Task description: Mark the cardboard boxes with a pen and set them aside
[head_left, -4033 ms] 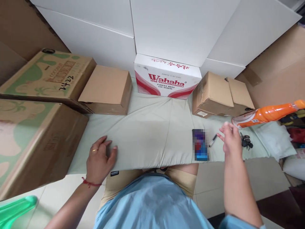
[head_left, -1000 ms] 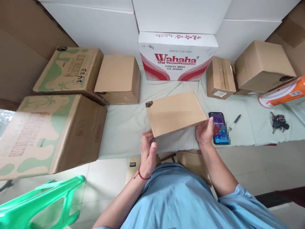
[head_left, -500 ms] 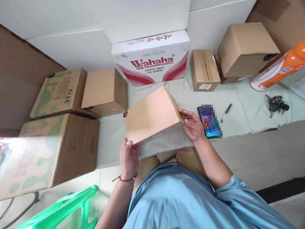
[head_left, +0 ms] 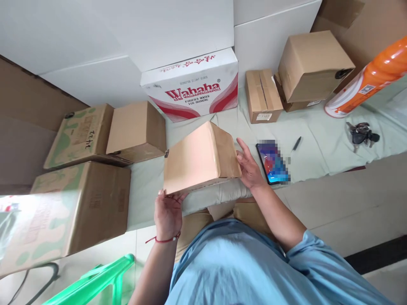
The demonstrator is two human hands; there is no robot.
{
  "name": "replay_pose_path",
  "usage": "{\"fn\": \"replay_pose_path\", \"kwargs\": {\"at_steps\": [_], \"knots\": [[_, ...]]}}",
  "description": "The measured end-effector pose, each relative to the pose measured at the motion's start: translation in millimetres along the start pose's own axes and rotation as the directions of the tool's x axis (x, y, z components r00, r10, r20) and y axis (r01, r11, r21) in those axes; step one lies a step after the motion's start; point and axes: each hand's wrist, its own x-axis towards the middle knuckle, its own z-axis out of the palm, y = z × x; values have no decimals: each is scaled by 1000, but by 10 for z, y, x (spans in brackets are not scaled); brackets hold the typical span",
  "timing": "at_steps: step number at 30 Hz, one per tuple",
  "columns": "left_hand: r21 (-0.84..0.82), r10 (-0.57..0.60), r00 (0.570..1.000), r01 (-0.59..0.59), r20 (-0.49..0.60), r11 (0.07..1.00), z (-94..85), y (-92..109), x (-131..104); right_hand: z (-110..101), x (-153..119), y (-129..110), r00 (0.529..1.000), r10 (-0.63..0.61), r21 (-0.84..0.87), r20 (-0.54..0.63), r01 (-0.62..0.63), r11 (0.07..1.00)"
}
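Observation:
A plain brown cardboard box (head_left: 190,161) is held tilted over the cloth-covered table, its right end face turned partly up towards me. My left hand (head_left: 168,212), with a red string bracelet at the wrist, grips the box's near left corner, thumb on the edge and fingers underneath. At the right end, my right hand (head_left: 250,169) holds the lower edge, its index finger stretched away from the box and some fingertips hidden. Just right of that hand lies a phone (head_left: 272,163) with its screen lit and partly pixelated.
Cardboard boxes stand at the left (head_left: 136,131) and the back right (head_left: 314,63). Behind the held box is a white Wahaha carton (head_left: 193,89). A pen (head_left: 296,143), keys (head_left: 362,135) and an orange spray can (head_left: 365,89) are to the right. A green stool (head_left: 95,279) stands lower left.
The box has been tipped so that its right end face shows more. My right index finger has lifted off it. The whole view has shifted slightly.

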Motion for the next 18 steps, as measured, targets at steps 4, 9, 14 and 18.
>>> {"fn": "replay_pose_path", "kwargs": {"at_steps": [4,9,14,18], "knots": [[2,83,996,-83,12,997,-1,64,-64,-9,15,-4,1000,6,19,-20,-5,1000],[60,252,967,-249,-50,967,-9,226,-154,-45,43,57,998,32,-52,-46,-35,998],[164,359,932,-361,43,918,25,342,-226,-46,66,96,999,-29,-105,-22,27,994],[167,343,939,-338,-6,926,-7,252,-172,-58,90,164,981,-176,-302,-80,144,942]]}}
